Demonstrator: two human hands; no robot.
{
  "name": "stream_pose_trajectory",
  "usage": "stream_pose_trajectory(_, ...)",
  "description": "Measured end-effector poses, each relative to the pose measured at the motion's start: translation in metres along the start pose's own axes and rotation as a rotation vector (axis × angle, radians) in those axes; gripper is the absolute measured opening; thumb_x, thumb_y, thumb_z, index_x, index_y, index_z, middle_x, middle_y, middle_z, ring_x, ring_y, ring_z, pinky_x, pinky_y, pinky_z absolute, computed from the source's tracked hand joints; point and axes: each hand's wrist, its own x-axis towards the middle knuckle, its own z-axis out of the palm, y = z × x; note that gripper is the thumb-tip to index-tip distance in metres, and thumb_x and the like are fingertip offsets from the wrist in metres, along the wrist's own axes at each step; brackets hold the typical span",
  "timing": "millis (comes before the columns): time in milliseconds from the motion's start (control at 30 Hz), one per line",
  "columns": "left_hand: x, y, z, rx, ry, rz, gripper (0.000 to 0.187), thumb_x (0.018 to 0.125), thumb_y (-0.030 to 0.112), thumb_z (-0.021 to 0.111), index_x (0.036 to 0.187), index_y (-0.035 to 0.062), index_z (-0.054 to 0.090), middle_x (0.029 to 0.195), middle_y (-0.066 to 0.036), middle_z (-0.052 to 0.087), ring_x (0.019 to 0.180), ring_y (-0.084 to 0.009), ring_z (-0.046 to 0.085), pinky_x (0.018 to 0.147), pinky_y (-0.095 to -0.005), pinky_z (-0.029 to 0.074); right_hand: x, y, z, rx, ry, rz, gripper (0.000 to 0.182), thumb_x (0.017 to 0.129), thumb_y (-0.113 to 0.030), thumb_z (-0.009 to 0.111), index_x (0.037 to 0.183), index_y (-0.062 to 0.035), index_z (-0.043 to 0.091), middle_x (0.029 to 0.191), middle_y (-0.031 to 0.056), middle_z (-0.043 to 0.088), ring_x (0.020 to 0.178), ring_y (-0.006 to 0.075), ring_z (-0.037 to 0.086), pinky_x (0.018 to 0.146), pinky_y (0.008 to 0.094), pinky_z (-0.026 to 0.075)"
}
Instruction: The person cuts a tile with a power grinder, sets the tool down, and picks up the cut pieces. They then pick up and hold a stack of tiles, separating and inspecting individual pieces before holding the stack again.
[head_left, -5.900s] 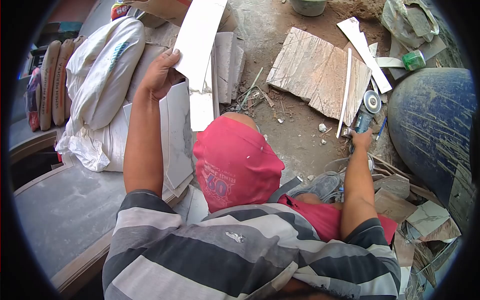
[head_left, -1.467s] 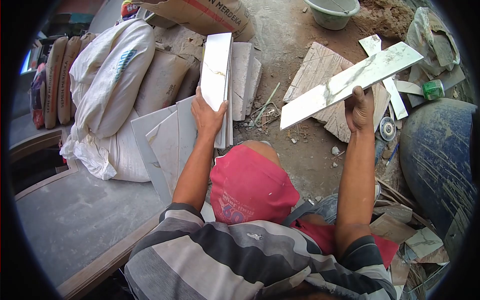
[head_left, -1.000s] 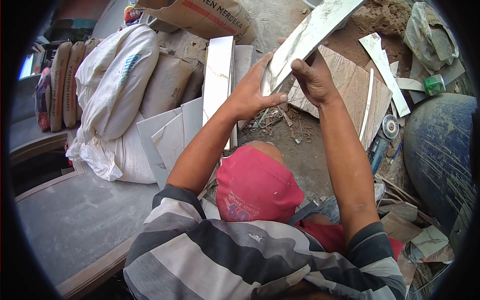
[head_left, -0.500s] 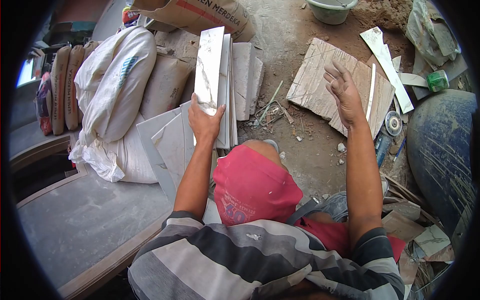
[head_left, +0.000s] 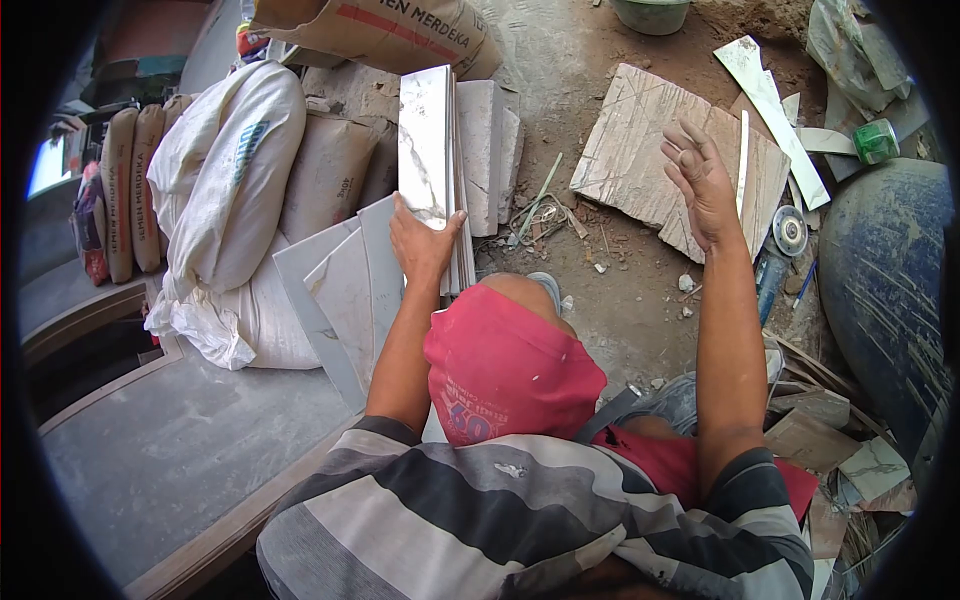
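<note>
My left hand (head_left: 425, 240) grips the near end of a narrow white marbled tile strip (head_left: 425, 140), thumb on its right side and fingers on its left. The strip lies along the top of a stack of upright tiles (head_left: 461, 200). Over the right side of the ground, my right hand (head_left: 703, 180) is raised with loosely bent fingers apart and nothing in it. Below it in this view is a scored, striped stone-look slab (head_left: 640, 140). An angle grinder (head_left: 772, 260) with a round disc rests beside the slab.
Cement bags (head_left: 330, 180) and a white sack (head_left: 230, 180) stand at the left, by a grey board (head_left: 190, 440). Greyish blocks (head_left: 481, 150) adjoin the tiles. White offcuts (head_left: 770, 120), a green can (head_left: 876, 142) and a big dark blue scratched container (head_left: 885, 290) are at the right.
My left hand and the tile strip have shifted slightly right and down, the strip now more in line with the stack. My right hand has drifted a little right, still empty.
</note>
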Motion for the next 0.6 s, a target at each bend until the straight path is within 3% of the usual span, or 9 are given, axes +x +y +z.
stream_pose_trajectory(233,0.004,0.009,-0.004,0.030,-0.098,-0.059,0.122,0.069,0.047,0.084,0.159,0.0077,0.011,0.128,-0.028,0.051,0.121,-0.0445,0.051,0.104,-0.0498,0.043,-0.001,-0.006,-0.011,0.027,0.031,-0.007,0.087,0.086,-0.049,0.075,0.150,-0.0046,0.037,0.146,0.0191,0.048,0.137,0.0297,0.045,0.116,0.0448,0.031)
stream_pose_trajectory(567,0.010,0.012,-0.008,0.102,-0.182,-0.064,0.126,0.067,0.044,0.084,0.160,0.0100,0.006,0.133,-0.033,0.050,0.123,-0.0461,0.052,0.106,-0.0487,0.043,0.000,-0.004,-0.021,0.054,0.062,0.005,0.088,0.089,-0.053,0.070,0.149,-0.0005,0.036,0.146,0.0223,0.047,0.139,0.0337,0.043,0.118,0.0477,0.029)
stream_pose_trajectory(600,0.011,0.010,-0.007,0.094,-0.187,-0.073,0.126,0.067,0.044,0.084,0.160,0.0141,0.006,0.131,-0.031,0.051,0.122,-0.0451,0.053,0.104,-0.0493,0.044,0.001,-0.005,-0.020,0.057,0.063,0.003,0.088,0.089,-0.053,0.070,0.149,-0.0005,0.036,0.146,0.0223,0.047,0.139,0.0337,0.043,0.118,0.0477,0.029)
